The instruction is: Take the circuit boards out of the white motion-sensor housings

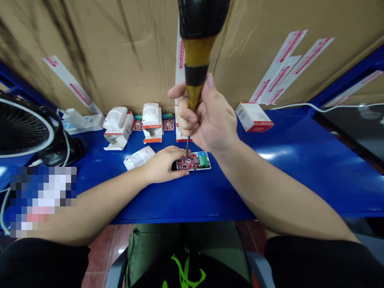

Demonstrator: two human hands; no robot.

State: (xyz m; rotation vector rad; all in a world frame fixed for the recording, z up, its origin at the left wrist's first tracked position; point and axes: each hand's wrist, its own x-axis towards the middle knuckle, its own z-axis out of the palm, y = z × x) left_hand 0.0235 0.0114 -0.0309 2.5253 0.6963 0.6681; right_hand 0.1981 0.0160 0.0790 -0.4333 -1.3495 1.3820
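Observation:
My right hand (207,118) grips a screwdriver (195,68) with a black and gold handle, and its thin steel shaft comes down onto a red circuit board (192,162). The board lies in an open white plastic housing (202,168) flat on the table. My left hand (162,165) rests over the board's left end, fingers holding it down, and covers part of it. A green component sits at the board's right end. The shaft's tip touches the board near a round part, though the screw itself is too small to tell.
The blue table (288,176) holds several white motion sensors (118,120), more red boards (168,125), and a small white and red box (254,117). A black fan (22,128) stands at the left. Taped cardboard (120,48) rises behind the table.

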